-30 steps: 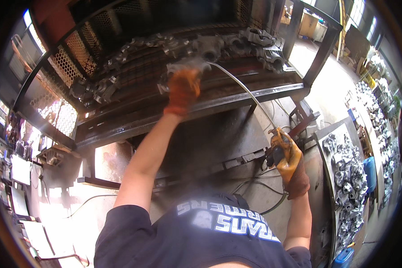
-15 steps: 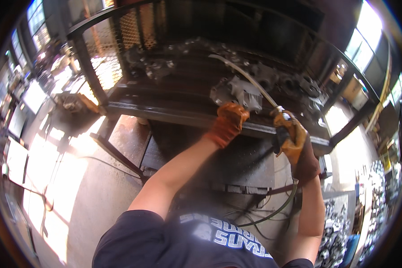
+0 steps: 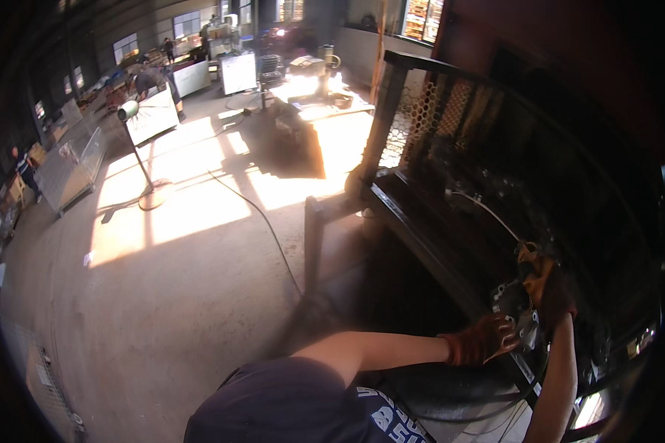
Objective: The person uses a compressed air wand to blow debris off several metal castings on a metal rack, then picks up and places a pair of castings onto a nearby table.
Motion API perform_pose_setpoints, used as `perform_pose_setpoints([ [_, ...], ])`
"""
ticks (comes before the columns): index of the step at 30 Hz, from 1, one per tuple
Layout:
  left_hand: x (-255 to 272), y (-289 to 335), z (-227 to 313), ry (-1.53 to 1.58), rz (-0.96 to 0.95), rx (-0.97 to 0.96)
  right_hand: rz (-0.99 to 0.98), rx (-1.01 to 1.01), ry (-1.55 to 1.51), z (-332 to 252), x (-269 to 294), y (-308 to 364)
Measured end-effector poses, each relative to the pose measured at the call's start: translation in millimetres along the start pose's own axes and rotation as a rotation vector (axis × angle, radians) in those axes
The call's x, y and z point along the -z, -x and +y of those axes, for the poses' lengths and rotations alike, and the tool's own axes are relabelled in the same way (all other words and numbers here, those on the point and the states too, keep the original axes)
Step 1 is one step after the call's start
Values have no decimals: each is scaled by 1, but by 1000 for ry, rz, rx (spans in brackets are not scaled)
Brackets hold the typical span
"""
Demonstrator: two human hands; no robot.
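My left hand (image 3: 488, 340), in a reddish-brown work glove, has its fingers curled against a grey metal casting (image 3: 527, 329) at the bench's front edge. Just beyond it, my right hand (image 3: 542, 286), in a yellow-and-brown glove, is closed round an air blow gun; its long, thin, pale nozzle tube (image 3: 504, 224) reaches out over the bench to the far left. The gun's body is mostly hidden by the glove and shadow. More grey castings (image 3: 495, 181) lie at the back of the dark metal bench (image 3: 420, 232).
Mesh panels (image 3: 430, 111) and a dark post bound the bench's left end. A cable (image 3: 262, 214) runs across the floor. Farther left stand a sunlit worktable (image 3: 332, 111), a fan on a stand (image 3: 129, 111) and a wire cage (image 3: 74, 177). Several people are in the distance.
My view has swung left, so the bench and both hands now appear at the right. My right hand with the blow gun has come closer to the casting and my left hand.
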State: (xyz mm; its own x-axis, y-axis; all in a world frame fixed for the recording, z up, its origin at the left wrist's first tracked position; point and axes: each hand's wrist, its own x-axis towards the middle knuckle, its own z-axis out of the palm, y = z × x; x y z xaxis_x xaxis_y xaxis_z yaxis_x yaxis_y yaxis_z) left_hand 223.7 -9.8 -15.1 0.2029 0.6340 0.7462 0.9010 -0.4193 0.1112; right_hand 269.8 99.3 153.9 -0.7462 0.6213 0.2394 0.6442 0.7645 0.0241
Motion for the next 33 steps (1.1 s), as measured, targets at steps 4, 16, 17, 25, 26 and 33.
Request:
perform_pose_setpoints([
  [4,13,16,-6,-32,-1,-37,209,164,-12,-21,-6,-35],
  [16,109,48,-284,-31,731,784,-31,36,-139,-63,11,-114],
  [17,107,40,-321,-136,609,756,22,53,-130,-56,15,-110],
  [25,92,23,-504,29,-63,1032,-3,0,27,-47,-16,-142],
  [26,86,22,-516,147,-16,1088,19,-15,55,-46,-24,-143],
  [33,81,21,-539,-277,-106,670,-9,-21,50,-27,-57,-150],
])
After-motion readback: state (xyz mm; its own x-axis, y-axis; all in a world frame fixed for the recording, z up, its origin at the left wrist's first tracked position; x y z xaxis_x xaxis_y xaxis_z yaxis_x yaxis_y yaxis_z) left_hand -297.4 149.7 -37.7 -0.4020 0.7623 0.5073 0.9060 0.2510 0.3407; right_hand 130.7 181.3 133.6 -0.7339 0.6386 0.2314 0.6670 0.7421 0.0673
